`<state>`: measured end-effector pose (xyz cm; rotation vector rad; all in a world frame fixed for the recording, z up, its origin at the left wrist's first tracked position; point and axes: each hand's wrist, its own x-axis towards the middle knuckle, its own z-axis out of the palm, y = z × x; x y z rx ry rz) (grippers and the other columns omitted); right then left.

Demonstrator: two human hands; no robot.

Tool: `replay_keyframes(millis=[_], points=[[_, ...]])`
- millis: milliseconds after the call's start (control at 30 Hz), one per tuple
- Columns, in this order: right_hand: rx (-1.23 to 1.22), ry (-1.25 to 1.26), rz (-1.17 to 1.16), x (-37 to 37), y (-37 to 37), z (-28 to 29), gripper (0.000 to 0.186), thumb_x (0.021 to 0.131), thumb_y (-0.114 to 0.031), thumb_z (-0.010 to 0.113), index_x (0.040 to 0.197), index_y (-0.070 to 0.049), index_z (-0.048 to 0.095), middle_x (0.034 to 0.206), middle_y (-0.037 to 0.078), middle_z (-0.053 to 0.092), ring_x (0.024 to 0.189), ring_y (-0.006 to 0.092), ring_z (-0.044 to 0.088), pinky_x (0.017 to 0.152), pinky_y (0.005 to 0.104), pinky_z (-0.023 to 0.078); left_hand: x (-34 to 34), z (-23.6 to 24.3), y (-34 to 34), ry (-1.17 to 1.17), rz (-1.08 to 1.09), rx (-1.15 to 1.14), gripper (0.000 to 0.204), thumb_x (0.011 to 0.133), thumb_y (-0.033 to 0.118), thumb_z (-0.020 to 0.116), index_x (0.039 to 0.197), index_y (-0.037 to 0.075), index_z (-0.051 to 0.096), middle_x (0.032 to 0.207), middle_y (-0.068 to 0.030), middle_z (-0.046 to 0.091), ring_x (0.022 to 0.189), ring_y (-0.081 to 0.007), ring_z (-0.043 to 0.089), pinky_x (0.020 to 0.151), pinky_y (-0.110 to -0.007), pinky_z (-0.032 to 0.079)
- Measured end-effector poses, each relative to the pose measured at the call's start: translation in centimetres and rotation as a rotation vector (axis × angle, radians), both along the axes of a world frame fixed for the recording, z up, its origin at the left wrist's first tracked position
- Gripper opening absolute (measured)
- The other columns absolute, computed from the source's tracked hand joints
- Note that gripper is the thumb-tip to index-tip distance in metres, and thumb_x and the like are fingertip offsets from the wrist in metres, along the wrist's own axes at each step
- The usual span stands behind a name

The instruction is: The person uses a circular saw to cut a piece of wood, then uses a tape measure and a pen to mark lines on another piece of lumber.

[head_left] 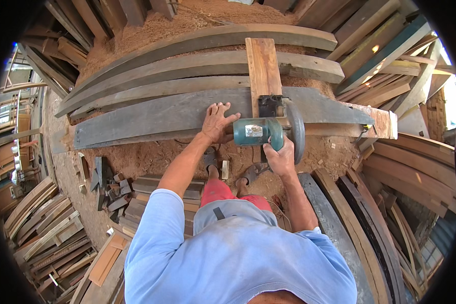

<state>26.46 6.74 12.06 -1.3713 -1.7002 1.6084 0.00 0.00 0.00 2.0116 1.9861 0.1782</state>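
Note:
My right hand (280, 156) is wrapped around the rear handle of a teal circular saw (247, 137). The saw's grey rounded guard (295, 134) stands on its right side, and the blade's cutting edge is hidden from here. Under the saw lies a long grey plank (177, 109), set crosswise in front of me. My left hand (217, 123) rests on this plank with its fingers apart, its thumb close to the saw's motor end. A shorter reddish-brown board (263, 63) lies across the plank and the beams behind it, its near end beside the saw's dark front part.
Several curved beams (207, 40) lie behind the plank on sawdust (152, 25). Timber (385, 35) is stacked at the far right, with long planks (339, 228) near right. Offcuts (109, 187) and stacked boards (55, 223) are at left. My feet stand beneath the plank.

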Motion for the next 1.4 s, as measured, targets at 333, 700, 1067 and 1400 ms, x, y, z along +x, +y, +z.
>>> replay_keyframes(millis=[333, 700, 1067, 1400], points=[[0.022, 0.005, 0.004, -0.2, 0.7, -0.6, 0.013, 0.085, -0.006, 0.070, 0.093, 0.001, 0.063, 0.076, 0.002, 0.061, 0.071, 0.0102, 0.056, 0.066, 0.0315, 0.050, 0.3, 0.3, 0.1, 0.009, 0.009, -0.041, 0.092, 0.060, 0.045, 0.094, 0.145, 0.035, 0.059, 0.158, -0.0179, 0.039, 0.146, -0.0431, 0.035, 0.123, -0.055, 0.024], [-0.009, 0.034, 0.004, -0.9, 1.3, -0.5, 0.013, 0.085, -0.006, 0.070, 0.092, 0.000, 0.062, 0.075, 0.001, 0.059, 0.070, 0.0097, 0.055, 0.065, 0.0311, 0.049, 0.2, 1.0, 0.1, 0.033, -0.006, -0.049, 0.092, 0.064, 0.047, 0.091, 0.148, 0.034, 0.056, 0.158, -0.0196, 0.039, 0.144, -0.0435, 0.034, 0.122, -0.055, 0.024], [0.005, 0.023, 0.026, -1.0, 2.2, -1.1, 0.014, 0.084, -0.007, 0.071, 0.092, 0.001, 0.062, 0.076, 0.001, 0.060, 0.070, 0.0099, 0.055, 0.066, 0.0311, 0.049, 0.1, 0.9, 0.1, 0.042, -0.015, -0.054, 0.083, 0.067, 0.050, 0.088, 0.143, 0.031, 0.059, 0.158, -0.0203, 0.040, 0.142, -0.0456, 0.036, 0.122, -0.056, 0.025], [0.008, 0.036, 0.044, -1.6, 3.5, -1.3, 0.015, 0.085, -0.007, 0.071, 0.093, 0.001, 0.062, 0.077, 0.002, 0.060, 0.072, 0.0106, 0.056, 0.067, 0.0319, 0.050, 0.1, 1.2, 0.5, 0.014, 0.019, -0.067, 0.082, 0.069, 0.049, 0.088, 0.142, 0.027, 0.059, 0.160, -0.0188, 0.039, 0.144, -0.0458, 0.035, 0.122, -0.056, 0.024]])
